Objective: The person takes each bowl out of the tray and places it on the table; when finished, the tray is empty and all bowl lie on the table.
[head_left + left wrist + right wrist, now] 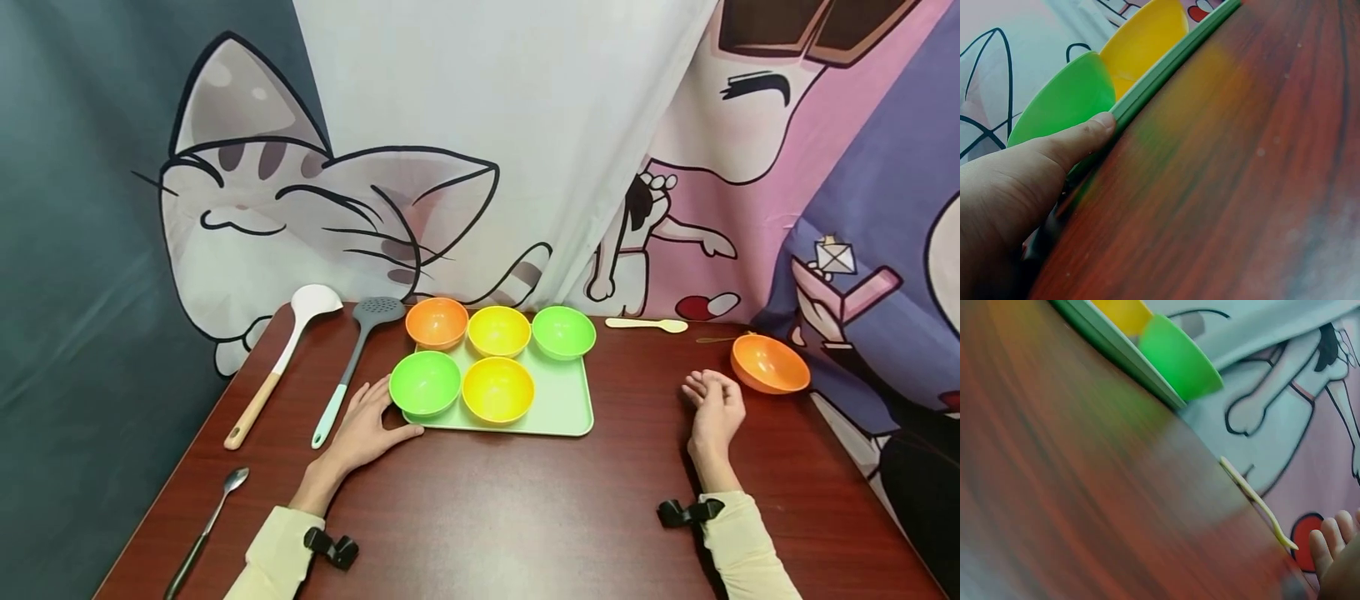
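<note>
**Pale-green tray (573, 402), bowl-laden, left hand (366, 429) at its corner**

Tray: set towards the rear of the wooden tabletop (480, 517); front-right part bare.

Bowls, on the tray: at the rear, left to right, an orange bowl (437, 323), a yellow bowl (499, 332) and a lime-green bowl (564, 332); in front, a second green bowl (424, 383) and a second yellow bowl (498, 390). All mouth upward, side by side in rows, presumably so that each stands within reach, unstacked.

Left hand: fingers extended and spread, curled round nothing; thumb tip on the tray's front edge, the others along the front green bowl's left side. Likely placed to steady the tray; whether they touch the bowl cannot be told.

Right hand (717, 412): fingers loosely curled, holding nothing; near a separate orange bowl (770, 364) at the far right, off the tray.

Utensils: white ladle with wooden handle (285, 357) and grey slotted turner (356, 356), left of the tray, handles nearer the person, perhaps for easy pick-up; dark-handled metal spoon (204, 535), front left; small cream spoon (647, 324), along the rear edge, right of the tray.
</note>
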Demonstrator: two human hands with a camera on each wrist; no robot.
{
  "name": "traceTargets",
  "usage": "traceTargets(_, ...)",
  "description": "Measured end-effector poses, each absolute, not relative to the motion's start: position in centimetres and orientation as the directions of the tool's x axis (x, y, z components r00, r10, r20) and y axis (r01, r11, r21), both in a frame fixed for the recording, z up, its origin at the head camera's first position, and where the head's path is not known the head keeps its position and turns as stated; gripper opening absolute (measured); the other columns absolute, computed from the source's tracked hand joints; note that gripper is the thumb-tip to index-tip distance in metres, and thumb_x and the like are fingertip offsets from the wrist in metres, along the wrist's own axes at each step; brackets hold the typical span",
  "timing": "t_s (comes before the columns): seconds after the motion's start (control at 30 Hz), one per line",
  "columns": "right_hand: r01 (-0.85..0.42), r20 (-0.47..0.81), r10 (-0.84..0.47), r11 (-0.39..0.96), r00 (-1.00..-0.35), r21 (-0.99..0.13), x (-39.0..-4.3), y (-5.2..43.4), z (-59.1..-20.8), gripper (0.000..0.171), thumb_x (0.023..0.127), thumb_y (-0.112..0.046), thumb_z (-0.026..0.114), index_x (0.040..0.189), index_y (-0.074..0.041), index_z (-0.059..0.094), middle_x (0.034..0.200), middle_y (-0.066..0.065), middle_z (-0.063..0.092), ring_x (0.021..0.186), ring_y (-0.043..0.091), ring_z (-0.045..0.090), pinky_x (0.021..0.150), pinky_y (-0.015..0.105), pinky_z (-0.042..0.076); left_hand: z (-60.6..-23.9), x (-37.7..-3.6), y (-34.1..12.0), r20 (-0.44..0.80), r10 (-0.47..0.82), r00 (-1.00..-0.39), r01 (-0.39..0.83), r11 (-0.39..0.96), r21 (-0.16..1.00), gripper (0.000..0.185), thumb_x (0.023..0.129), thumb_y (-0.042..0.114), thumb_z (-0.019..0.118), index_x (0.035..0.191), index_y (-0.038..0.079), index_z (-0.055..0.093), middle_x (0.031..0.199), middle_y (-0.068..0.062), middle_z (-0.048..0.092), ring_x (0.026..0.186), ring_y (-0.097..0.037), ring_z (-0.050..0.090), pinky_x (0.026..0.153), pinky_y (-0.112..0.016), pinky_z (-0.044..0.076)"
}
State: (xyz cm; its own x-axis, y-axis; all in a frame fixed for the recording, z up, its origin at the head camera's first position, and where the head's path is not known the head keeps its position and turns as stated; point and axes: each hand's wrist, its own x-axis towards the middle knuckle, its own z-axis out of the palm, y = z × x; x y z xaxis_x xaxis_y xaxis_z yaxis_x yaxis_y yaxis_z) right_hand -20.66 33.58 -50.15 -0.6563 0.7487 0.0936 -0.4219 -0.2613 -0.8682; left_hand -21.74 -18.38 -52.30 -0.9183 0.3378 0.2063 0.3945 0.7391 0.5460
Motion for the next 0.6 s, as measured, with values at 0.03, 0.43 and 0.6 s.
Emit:
traceTargets(0.03,-0.42,0.109,0.734,-0.254,-0.671,-0.871,-20.7,33.1,-50.2,0.005,0.097,-0.001,0.058,0.096,0.002,0.062,0.08,0.007,0.073,0.072,0.014,0.072,0.065,0.023,0.06,-52.2,-21.7,-18.4,0.207,0.338,-0.918,0.395,0.739,0.546,0.091,0.08,0.059,0.075,0.151,0.013,0.042,0.156,-0.009,0.044,0.149,-0.033,0.031,0.122,-0.059,0.013)
traceTargets(0.43,-0.361,0.222,0.532,-0.172,-0.817,-0.916,-20.5,26.5,-50.7,0.018,0.098,-0.003,0.06,0.108,0.012,0.058,0.087,0.007,0.074,0.076,0.014,0.074,0.069,0.025,0.061,-52.3,-22.0,-18.3,0.203,0.339,-0.919,0.393,0.741,0.544,0.091,0.08,0.059,0.075,0.152,0.015,0.042,0.156,-0.007,0.044,0.15,-0.029,0.03,0.123,-0.058,0.013)
traceTargets(0.6,-0.382,0.284,0.465,-0.131,-0.839,-0.915,-20.3,23.6,-50.8,0.023,0.097,-0.002,0.061,0.109,0.018,0.056,0.09,0.01,0.072,0.08,0.015,0.073,0.072,0.028,0.061,-52.4,-21.9,-18.4,0.202,0.334,-0.921,0.388,0.742,0.547,0.091,0.079,0.06,0.076,0.152,0.016,0.042,0.156,-0.006,0.043,0.15,-0.029,0.03,0.123,-0.057,0.013)
